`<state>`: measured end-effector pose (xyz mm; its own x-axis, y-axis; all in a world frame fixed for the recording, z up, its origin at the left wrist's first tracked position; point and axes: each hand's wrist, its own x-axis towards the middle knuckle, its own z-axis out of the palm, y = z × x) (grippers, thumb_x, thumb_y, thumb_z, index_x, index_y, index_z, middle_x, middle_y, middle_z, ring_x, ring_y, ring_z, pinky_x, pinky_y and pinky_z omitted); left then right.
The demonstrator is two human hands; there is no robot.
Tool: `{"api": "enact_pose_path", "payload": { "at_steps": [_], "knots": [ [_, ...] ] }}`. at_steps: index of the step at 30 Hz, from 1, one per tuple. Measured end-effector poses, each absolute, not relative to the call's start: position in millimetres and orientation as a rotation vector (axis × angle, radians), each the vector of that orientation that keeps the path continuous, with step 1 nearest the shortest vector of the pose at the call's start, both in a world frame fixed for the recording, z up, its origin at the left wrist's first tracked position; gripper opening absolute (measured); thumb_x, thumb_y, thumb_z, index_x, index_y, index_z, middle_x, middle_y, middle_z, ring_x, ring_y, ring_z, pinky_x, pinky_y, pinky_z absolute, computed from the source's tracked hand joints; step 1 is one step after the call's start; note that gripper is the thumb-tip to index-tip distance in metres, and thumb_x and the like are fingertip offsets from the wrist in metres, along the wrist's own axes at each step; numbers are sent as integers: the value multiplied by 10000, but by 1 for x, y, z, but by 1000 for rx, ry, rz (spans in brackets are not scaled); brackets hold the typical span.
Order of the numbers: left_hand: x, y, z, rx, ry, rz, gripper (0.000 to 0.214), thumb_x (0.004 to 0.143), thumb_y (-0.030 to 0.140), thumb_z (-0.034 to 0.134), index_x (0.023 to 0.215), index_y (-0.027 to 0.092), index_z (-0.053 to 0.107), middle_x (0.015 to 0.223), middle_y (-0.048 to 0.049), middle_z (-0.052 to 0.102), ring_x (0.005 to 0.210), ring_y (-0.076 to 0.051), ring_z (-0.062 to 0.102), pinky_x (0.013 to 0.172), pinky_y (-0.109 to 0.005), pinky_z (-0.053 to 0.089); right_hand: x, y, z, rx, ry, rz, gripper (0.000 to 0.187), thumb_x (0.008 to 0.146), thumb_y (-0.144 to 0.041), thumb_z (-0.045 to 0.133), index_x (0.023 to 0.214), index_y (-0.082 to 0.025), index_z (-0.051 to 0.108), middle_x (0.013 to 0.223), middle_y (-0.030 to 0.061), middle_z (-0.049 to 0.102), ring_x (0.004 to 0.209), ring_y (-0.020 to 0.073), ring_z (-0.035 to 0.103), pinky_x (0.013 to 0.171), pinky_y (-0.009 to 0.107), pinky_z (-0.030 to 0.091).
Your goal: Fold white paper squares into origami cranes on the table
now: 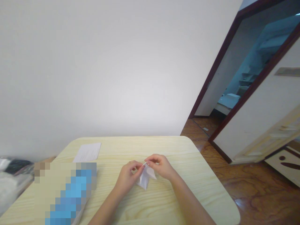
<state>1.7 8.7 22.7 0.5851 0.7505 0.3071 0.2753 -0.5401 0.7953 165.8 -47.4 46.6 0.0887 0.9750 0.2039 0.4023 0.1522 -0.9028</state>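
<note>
A small piece of folded white paper (144, 179) hangs between my two hands, low over the middle of the table. Its top edge is pinched on the left by the thumb and fingers of my left hand (129, 175). My right hand (160, 166) pinches the same edge close by, thumb against fingertips. Below the fingers the paper spreads into pointed flaps. The fingertips of both hands nearly meet at the top of it.
The pale wood-grain table (187, 187) stands against a white wall (131, 78). A white printed sheet (87, 152) lies at its back left. In front of that is a blurred-out blue object (72, 193). Right of the table are brown flooring (264, 181) and an open doorway.
</note>
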Motion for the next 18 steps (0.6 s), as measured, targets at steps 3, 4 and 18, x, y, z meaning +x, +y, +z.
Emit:
{"api": "enact_pose_path", "payload": {
  "at_steps": [3, 4, 18],
  "knots": [
    [2, 8, 22, 2097, 817, 886, 198, 766, 315, 501, 723, 190, 649, 662, -19, 649, 622, -141, 579, 591, -247, 438, 163, -47, 46, -1446, -1475, 724, 188, 680, -302, 642, 802, -162, 666, 736, 33, 647, 661, 133, 571, 607, 246, 451],
    [3, 8, 22, 2103, 819, 894, 189, 761, 308, 508, 715, 190, 648, 657, -17, 646, 619, -139, 578, 589, -244, 436, 162, -47, 46, -1463, -1472, 707, 176, 668, -293, 652, 782, -159, 664, 714, 28, 642, 645, 129, 565, 595, 240, 445],
    [3, 7, 24, 2152, 814, 855, 221, 788, 335, 472, 725, 189, 626, 669, -23, 635, 641, -142, 567, 602, -252, 432, 159, -46, 44, -1458, -1407, 773, 119, 708, -263, 600, 719, -154, 648, 697, 28, 648, 651, 133, 575, 618, 251, 451]
  ]
}}
